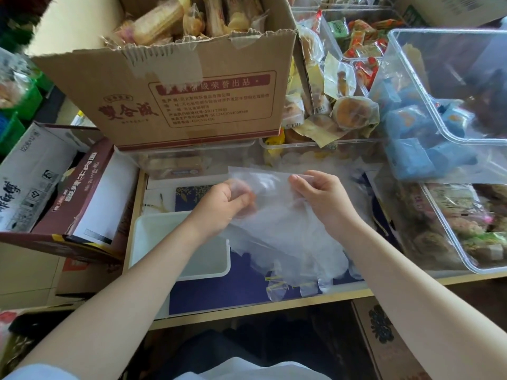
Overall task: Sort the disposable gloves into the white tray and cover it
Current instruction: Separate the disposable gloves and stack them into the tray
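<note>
gloves (285, 231): thin clear film, a loose stack hanging from your hands over the blue mat (219, 292), just right of the tray. Fingertip ends trail down to the desk edge.
left hand (223, 205): fingers curled, pinching the cuff end of the stack at its upper left.
right hand (319, 198): thumb and fingers pinching the same top edge at the upper right. Sheet is stretched between the two pinches.
tray (142, 229): white, low-walled, sits at your left forearm. Looks empty, though your arm hides part of it.
lid: can't tell which item it is from this view.
handling: near weightless, limp, slick; layers will likely slide apart or cling. Won't break, but a hard pull may stretch or tear the film.
hold: keep both pinches on the cuff edge, where layers line up. Fold the dangling fingers under before lowering, or they'll spill over the tray wall.
</note>
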{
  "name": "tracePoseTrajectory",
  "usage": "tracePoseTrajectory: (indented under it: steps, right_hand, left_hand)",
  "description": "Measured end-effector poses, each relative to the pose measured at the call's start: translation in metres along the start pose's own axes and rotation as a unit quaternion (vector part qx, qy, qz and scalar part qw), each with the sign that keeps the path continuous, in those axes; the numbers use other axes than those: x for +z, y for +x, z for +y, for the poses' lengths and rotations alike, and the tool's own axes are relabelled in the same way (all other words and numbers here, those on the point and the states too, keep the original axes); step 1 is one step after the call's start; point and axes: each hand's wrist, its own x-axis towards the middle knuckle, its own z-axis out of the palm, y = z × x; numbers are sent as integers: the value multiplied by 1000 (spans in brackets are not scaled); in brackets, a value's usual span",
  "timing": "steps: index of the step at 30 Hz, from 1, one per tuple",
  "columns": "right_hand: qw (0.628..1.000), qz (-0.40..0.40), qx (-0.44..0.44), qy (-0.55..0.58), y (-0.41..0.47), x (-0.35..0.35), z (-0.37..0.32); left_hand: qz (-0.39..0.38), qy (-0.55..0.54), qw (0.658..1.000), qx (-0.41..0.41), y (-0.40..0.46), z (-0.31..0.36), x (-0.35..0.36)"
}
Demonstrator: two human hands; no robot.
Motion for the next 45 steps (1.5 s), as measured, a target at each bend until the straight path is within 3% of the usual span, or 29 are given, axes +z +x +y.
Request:
tracePoseTrajectory:
  steps: [4, 7, 10, 20, 24, 30, 36, 38, 42, 45]
  right_hand:
    - [989, -56, -9, -139, 1, -15, -8]
    - [936, -103, -104, -320, 3, -20, -25]
    - [897, -155, -167, -380, 2, -2, -34]
    - [903, -159, -198, -347, -7, 5, -20]
    - [921, -98, -221, -305, -6, -8, -17]
    - [952, -9, -188, -240, -8, -21, -3]
    - [927, -67, -199, -311, -7, -21, -4]
    - [918, -101, -211, -322, -9, -14, -6]
    - [929, -108, -202, -291, -12, -2, -6]
    - [950, -116, -152, -248, -14, -4, -6]
  left_hand:
    - [-36, 62, 997, 15, 2, 4, -3]
    - [-70, 123, 990, 22, 2, 8, -2]
    - [-75, 166, 982, 53, 1, 12, 4]
    - [-57, 219, 971, 69, -11, 19, 4]
    - [-60, 182, 981, 36, -16, 13, -3]
    - [-51, 266, 962, 34, -25, -13, -13]
    - [-110, 324, 939, -23, -26, -19, -19]
    - [-119, 290, 949, -23, -24, -8, -8]
    - [-28, 135, 989, 59, -17, 6, 22]
    - [33, 167, 982, 84, -12, 2, 31]
